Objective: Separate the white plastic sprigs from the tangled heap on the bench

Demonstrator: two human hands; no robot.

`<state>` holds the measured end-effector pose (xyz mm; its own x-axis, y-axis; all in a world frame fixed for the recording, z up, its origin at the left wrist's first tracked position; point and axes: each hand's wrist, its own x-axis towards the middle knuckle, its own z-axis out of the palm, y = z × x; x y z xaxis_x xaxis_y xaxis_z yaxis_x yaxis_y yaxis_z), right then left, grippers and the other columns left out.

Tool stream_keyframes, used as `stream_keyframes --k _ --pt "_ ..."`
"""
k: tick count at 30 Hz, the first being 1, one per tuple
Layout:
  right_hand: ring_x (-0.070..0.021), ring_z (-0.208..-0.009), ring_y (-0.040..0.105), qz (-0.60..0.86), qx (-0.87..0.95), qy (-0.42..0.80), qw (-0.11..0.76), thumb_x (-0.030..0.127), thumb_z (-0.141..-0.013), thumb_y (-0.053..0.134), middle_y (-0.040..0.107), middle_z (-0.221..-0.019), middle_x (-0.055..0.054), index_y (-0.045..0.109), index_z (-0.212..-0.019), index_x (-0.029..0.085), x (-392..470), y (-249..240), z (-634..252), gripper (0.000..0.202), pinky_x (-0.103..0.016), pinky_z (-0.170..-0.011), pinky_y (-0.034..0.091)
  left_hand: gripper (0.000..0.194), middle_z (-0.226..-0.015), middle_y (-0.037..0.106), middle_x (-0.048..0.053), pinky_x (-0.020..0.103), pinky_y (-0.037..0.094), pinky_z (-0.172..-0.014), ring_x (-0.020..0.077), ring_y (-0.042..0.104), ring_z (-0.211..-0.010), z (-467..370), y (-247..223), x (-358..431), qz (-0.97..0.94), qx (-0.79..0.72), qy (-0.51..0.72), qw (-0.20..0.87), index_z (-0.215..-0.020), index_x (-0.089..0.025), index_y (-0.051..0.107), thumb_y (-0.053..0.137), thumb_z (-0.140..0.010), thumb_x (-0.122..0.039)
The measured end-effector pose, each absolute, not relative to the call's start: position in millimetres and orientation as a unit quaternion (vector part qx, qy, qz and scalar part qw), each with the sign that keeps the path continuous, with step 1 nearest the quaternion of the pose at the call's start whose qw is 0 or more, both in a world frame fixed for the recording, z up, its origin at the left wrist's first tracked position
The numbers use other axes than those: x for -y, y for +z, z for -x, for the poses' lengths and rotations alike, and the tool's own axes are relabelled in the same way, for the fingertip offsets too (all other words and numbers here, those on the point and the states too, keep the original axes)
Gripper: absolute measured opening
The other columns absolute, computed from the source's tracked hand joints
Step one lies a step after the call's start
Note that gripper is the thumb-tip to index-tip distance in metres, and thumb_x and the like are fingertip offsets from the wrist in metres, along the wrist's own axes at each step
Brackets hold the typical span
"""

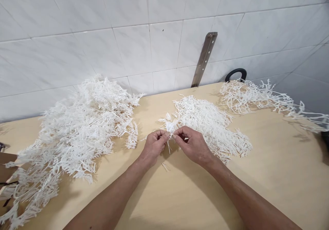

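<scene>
So both hands were up close together over the middle of the table (159,202), left hand (154,146) and right hand (194,144) each with thumb and forefinger pinched on a small white branching piece (169,126), fingertips nearly touching. Other fingers were curled in, and a couple of thin strands hung below the pinch. A few loose white bits (166,167) lay on the tabletop just nearer than the hands. Right behind the right hand sat a pile of short white sprigs (205,120), and a way bigger white heap (89,127) (seriously fluffy looking) ran from the back edge down toward the left edge. Thicker white branches (252,98) sprawled by the back right corner, near a black handle (235,73). A metal strip (205,60) stood at the back edge against the tiles.
</scene>
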<state>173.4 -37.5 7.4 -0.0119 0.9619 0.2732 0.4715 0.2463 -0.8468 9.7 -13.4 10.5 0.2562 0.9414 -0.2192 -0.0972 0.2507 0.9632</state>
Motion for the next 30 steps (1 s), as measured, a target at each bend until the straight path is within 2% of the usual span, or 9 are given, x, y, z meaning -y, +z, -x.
stream_keyframes --k 7,11,18,25,30 --pt "-0.0159 -0.067 0.059 0.551 0.639 0.315 0.434 0.032 -0.087 0.059 0.068 -0.076 -0.002 0.068 -0.087 0.021 36 9 -173 0.014 -0.028 -0.059 0.046 0.042 -0.050 0.042 -0.007 0.021 0.022 -0.045 0.0056 0.032 -0.044 -8 7 11 -0.487 -0.446 0.389 0.642 -0.069 -0.017 0.056 0.074 -0.072 -0.055" --pt "-0.0152 -0.066 0.060 0.561 0.628 0.336 0.422 0.031 -0.086 0.057 0.067 -0.075 -0.001 0.067 -0.090 0.020 36 10 -173 0.015 -0.027 -0.058 0.045 0.040 -0.050 0.043 -0.006 0.022 0.027 -0.047 0.0079 0.036 -0.046 -8 0 9 -0.562 -0.451 0.382 0.579 -0.069 -0.017 0.055 0.065 -0.079 -0.054" --pt "-0.0153 -0.069 0.061 0.557 0.653 0.327 0.396 0.033 -0.087 0.058 0.068 -0.078 -0.001 0.068 -0.088 0.021 36 7 -179 0.016 -0.028 -0.062 0.047 0.030 -0.055 0.046 -0.005 0.024 0.034 -0.053 0.0105 0.042 -0.052 -12 -5 12 -0.629 -0.444 0.397 0.499 -0.070 -0.018 0.053 0.058 -0.086 -0.043" --pt "-0.0136 -0.064 0.058 0.552 0.715 0.236 0.358 0.025 -0.087 0.058 0.066 -0.072 0.000 0.065 -0.080 0.021 36 10 -184 0.011 -0.025 -0.057 0.043 0.024 -0.060 0.048 -0.004 0.024 0.036 -0.057 0.0113 0.044 -0.056 -15 -4 15 -0.643 -0.449 0.417 0.460 -0.071 -0.018 0.055 0.056 -0.087 -0.036" --pt "-0.0127 -0.064 0.056 0.553 0.764 0.086 0.321 0.014 -0.085 0.055 0.066 -0.078 -0.001 0.062 -0.079 0.019 37 7 -181 0.010 -0.025 -0.059 0.039 0.020 -0.060 0.051 -0.003 0.025 0.037 -0.060 0.0124 0.045 -0.059 -18 -6 14 -0.660 -0.462 0.408 0.429 -0.067 -0.019 0.053 0.057 -0.084 -0.029"
